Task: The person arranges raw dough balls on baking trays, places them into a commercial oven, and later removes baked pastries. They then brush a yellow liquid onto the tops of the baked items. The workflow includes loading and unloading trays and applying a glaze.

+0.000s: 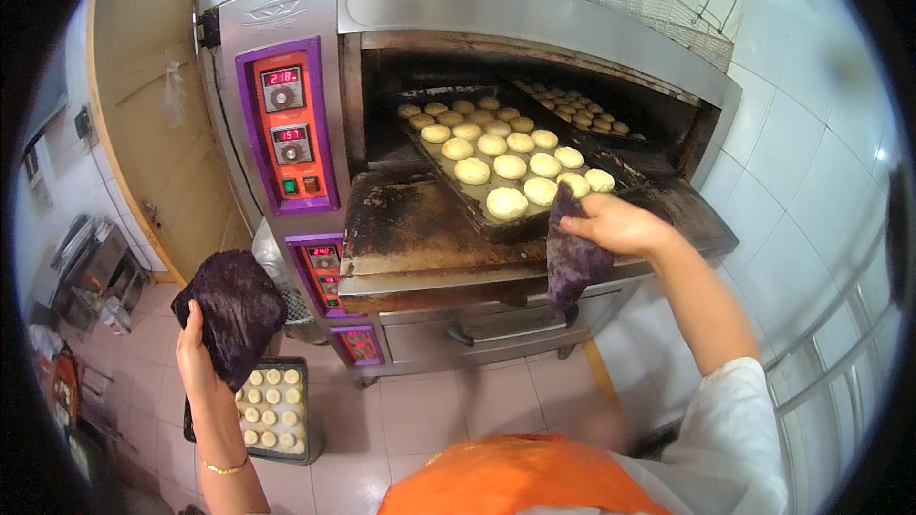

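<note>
In my left hand, raised at the left, is a dark purple cloth. My right hand has hold of another purple cloth, pressed at the near right corner of a baking tray. That tray lies at an angle, partly inside the oven and partly on the lowered oven door. Rows of round pale buns cover it, some lightly browned at the back. Whether my right fingers grip the tray rim through the cloth is hidden.
Deeper in the oven at right sits a second tray of buns. A tray of small pale dough rounds is low at left, below my left hand. Control panels line the oven's left side. A tiled wall stands close at right.
</note>
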The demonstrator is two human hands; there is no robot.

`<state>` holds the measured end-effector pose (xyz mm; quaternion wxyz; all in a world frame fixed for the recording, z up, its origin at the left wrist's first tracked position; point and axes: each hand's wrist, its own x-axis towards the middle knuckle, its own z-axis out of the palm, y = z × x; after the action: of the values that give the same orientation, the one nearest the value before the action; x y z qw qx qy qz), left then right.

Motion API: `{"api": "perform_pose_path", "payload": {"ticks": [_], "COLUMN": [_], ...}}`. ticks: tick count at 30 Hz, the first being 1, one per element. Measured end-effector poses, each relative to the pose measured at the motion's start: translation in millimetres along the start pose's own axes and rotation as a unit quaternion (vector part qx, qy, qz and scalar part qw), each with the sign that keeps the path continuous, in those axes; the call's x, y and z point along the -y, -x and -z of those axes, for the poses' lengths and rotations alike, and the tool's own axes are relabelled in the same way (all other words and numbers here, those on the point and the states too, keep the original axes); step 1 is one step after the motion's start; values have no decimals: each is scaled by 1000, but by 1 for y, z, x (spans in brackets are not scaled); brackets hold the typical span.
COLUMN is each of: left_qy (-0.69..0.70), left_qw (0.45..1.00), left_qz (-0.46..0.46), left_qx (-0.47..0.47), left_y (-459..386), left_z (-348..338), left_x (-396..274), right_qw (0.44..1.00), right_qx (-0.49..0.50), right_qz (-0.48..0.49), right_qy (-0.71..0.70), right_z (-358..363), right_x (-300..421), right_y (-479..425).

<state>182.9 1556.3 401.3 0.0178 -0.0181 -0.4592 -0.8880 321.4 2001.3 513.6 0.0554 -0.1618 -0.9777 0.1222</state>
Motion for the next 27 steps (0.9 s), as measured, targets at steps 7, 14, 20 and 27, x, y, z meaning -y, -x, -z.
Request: {"api": "perform_pose_path", "payload": {"ticks": [7, 14, 20, 27], "left_qy": [6, -5, -29, -36], "left_qw": [1000, 998, 998, 995], "left_qz": [-22, -20, -11, 19], "left_qx": [18, 57, 56, 94], "left_y": [18, 22, 33, 47], "left_z": [-1, -50, -77, -87], "left_x": [-3, -7, -4, 5], "right_qw": [897, 949, 972, 980], "right_qx": [-259, -308, -33, 48], "right_qz": [-102, -31, 162, 195], "right_qy": [-344, 59, 166, 5], "right_z": [55, 28, -8, 3], "right_x": [-97, -121, -100, -133], "right_y": [-27, -35, -46, -38]}}
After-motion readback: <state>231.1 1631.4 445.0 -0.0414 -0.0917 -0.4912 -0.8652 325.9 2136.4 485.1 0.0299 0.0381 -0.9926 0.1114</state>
